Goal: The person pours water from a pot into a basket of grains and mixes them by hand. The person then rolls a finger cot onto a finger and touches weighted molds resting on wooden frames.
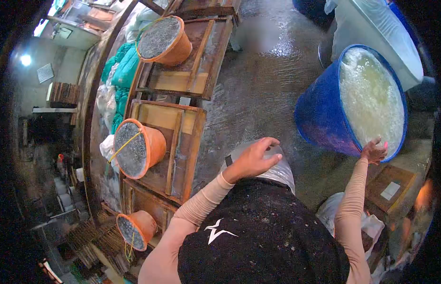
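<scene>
My right hand [375, 150] is at the near rim of a large blue tub [320, 113] filled with foamy, pale yellowish liquid [372, 94]. Its fingers are spread over the edge of the liquid, and a small pink spot shows at the fingertips. In front of my body, my left hand [258, 158] hangs in the air with its fingers curved and the thumb apart, holding nothing. Below it is a whitish translucent covering [282, 173] over my lower body. Both forearms wear beige sleeves.
Orange buckets [156, 146] of grey material stand on wooden frames [199, 128] to the left. Teal bundles [126, 71] lie behind them. Wet floor [253, 71] lies ahead. At the right are a white container [372, 33] and a wooden box [396, 182].
</scene>
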Tool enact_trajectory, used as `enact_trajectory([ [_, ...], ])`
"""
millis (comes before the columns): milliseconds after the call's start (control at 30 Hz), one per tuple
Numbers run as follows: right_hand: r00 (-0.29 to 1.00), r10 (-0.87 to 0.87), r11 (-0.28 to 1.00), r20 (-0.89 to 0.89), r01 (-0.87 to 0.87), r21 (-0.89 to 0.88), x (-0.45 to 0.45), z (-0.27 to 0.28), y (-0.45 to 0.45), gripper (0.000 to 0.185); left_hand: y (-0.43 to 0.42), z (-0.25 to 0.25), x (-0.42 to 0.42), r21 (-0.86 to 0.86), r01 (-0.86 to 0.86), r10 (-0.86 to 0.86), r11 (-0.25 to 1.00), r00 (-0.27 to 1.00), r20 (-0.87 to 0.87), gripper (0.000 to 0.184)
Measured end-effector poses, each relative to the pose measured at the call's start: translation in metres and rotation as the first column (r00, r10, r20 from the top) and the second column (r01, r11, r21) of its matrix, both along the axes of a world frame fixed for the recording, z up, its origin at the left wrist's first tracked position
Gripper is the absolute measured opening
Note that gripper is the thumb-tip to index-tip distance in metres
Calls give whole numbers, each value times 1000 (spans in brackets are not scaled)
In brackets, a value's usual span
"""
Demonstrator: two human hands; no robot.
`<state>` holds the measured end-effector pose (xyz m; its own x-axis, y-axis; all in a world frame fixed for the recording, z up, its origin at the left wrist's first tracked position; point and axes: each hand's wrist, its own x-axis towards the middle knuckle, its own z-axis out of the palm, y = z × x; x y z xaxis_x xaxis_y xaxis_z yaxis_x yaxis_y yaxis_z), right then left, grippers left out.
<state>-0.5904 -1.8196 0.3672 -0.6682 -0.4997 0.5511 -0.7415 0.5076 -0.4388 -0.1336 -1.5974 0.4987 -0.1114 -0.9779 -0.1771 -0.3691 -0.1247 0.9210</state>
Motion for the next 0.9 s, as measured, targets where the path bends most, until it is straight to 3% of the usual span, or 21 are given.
enact_trajectory([
  [133, 998, 27, 999, -65, -29, -33, -1, -1, 0, 52, -1, 10, 0, 19, 4, -4, 1000, 1000, -13, 43],
  [200, 1000, -15, 999, -27, 16, 29, 30, 32, 11, 51, -2, 15, 1, 36, 17, -17, 999, 1000, -3, 42],
  [433, 995, 62, 996, -72, -66, -55, 10, 11, 6, 52, -3, 9, 1, 47, 16, -16, 999, 1000, -12, 41],
  [567, 992, 11, 1000, -122, -11, -4, 17, 19, 7, 50, -4, 2, 0, 61, 53, -53, 997, 999, -4, 41],
  [900, 999, 18, 999, -48, -20, -41, 23, 26, 10, 52, -5, -2, -1, 78, 66, -66, 995, 998, -2, 43],
])
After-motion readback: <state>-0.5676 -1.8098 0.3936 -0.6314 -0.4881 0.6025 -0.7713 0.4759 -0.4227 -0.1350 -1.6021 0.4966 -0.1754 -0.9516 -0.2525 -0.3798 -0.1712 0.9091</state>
